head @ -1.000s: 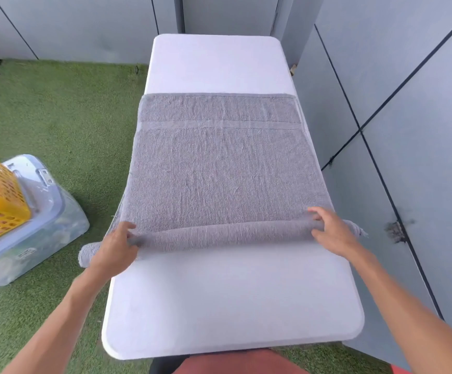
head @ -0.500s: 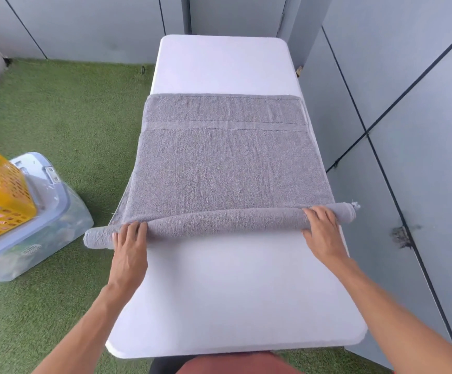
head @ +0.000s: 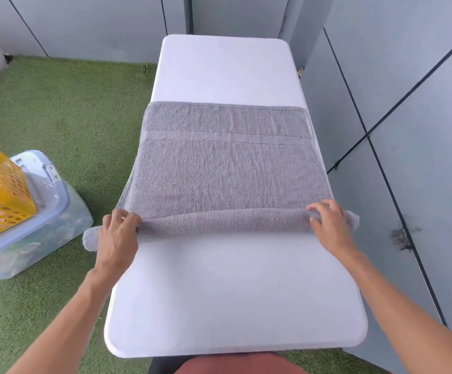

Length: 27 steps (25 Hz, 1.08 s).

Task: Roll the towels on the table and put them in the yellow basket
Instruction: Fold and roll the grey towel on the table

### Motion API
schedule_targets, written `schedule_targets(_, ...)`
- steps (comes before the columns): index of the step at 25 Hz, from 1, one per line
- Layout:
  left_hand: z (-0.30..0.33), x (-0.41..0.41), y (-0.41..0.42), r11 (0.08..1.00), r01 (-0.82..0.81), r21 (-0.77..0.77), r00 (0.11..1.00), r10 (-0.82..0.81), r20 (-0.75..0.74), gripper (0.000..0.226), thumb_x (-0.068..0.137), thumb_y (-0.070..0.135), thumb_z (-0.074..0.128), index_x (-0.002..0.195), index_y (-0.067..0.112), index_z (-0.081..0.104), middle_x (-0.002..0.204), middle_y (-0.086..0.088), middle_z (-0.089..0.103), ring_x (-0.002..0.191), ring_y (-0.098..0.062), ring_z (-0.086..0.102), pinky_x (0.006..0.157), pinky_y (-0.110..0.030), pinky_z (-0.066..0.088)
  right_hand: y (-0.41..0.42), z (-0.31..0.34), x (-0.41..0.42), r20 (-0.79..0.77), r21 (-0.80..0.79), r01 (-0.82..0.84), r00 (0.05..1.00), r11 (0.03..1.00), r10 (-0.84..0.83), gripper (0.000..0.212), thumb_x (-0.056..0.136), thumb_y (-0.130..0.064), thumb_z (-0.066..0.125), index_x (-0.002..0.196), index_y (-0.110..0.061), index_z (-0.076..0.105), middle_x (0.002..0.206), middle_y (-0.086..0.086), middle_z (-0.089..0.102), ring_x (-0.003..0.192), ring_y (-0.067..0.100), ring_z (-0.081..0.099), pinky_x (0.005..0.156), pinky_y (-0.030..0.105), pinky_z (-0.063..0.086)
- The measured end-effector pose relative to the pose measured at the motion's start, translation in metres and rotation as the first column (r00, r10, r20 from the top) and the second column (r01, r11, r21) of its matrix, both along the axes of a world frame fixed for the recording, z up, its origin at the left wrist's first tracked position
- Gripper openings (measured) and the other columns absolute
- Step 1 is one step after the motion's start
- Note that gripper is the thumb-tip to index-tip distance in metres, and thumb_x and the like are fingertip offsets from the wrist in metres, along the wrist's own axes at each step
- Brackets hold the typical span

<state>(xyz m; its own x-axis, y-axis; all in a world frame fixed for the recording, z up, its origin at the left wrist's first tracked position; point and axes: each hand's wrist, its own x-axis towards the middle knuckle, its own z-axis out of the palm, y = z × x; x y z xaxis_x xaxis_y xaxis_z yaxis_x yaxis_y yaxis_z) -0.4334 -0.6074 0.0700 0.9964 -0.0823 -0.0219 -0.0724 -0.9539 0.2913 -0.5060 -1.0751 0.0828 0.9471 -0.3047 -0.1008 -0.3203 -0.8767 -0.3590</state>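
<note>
Fingers (head: 123, 215) of the left hand (head: 116, 238) curled over the near-left end of the rolled part of the grey towel (head: 224, 174), gripping the roll where it hung past the left edge of the white table (head: 233, 292). Fingers (head: 324, 207) of the right hand (head: 330, 225) curled over the roll's right end in the same way, with a short stub of towel poking out beyond them at the table's right edge. Between the two hands the roll lay thin across the table, and most of the towel was flat and unrolled beyond it, reaching toward the far end. The yellow basket (head: 0, 190) stood well apart on the left, resting on a clear plastic bin (head: 43, 228) on the green turf (head: 65, 109). Rolling looked barely under way. The left end of the roll sat a little nearer the person than the right, so uneven pushing could likely make the roll skew or cone. The towel's left edge drooped off the table, and its unsupported weight might loosen that end or drag cloth sideways.
</note>
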Motion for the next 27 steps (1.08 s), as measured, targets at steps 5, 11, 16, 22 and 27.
schedule_targets(5,-0.020,-0.051,-0.009,0.980,0.052,0.191,0.987,-0.079,0.137,0.051,0.080,0.002,0.062,0.130,0.006,0.051,0.119,-0.016,0.051,0.105,-0.036,0.048,0.088,-0.049,0.038,0.026,-0.018,-0.036,-0.002,-0.465,-0.079,0.996,0.881,0.088,0.045,0.078,-0.029,0.062,0.121,-0.016,0.060,0.123,0.009,0.052,0.113,0.033,0.045,0.086,0.048,0.031)
schedule_targets(11,-0.019,-0.003,-0.012,0.982,0.114,0.153,0.992,-0.103,-0.078,0.048,0.074,-0.012,0.060,0.119,0.004,0.053,0.107,-0.016,0.056,0.100,-0.038,0.050,0.088,-0.052,0.040,0.015,-0.016,0.000,-0.130,-0.306,-0.119,0.988,0.944,0.082,0.048,0.081,-0.015,0.070,0.126,-0.010,0.054,0.120,0.006,0.055,0.119,0.030,0.043,0.102,0.044,0.031)
schedule_targets(16,-0.005,0.013,0.005,0.981,0.193,0.032,0.901,-0.164,-0.402,0.051,0.085,-0.006,0.048,0.134,0.009,0.050,0.128,-0.013,0.056,0.119,-0.033,0.049,0.100,-0.040,0.038,-0.014,0.006,0.001,-0.513,-0.124,-0.301,0.835,0.945,0.198,0.043,0.092,-0.023,0.055,0.133,-0.014,0.047,0.131,0.006,0.049,0.128,0.027,0.040,0.106,0.041,0.032)
schedule_targets(22,0.005,0.001,-0.007,0.999,-0.009,-0.035,0.998,0.011,0.054,0.018,0.085,0.002,0.062,0.102,0.009,0.063,0.106,-0.016,0.055,0.097,-0.037,0.048,0.081,-0.047,0.039,0.011,0.000,0.001,0.019,-0.137,-0.015,1.000,0.990,0.018,0.036,0.082,-0.004,0.064,0.112,-0.024,0.064,0.122,0.007,0.051,0.120,0.031,0.042,0.099,0.049,0.034)
schedule_targets(27,-0.019,-0.023,-0.006,0.980,0.180,0.086,0.980,-0.186,0.066,0.051,0.076,0.006,0.071,0.123,0.001,0.052,0.122,-0.017,0.052,0.110,-0.039,0.048,0.094,-0.050,0.042,0.025,-0.021,-0.025,-0.049,-0.304,-0.123,0.992,0.945,0.114,0.054,0.077,-0.019,0.071,0.128,-0.012,0.054,0.126,0.011,0.046,0.119,0.034,0.038,0.095,0.055,0.035)
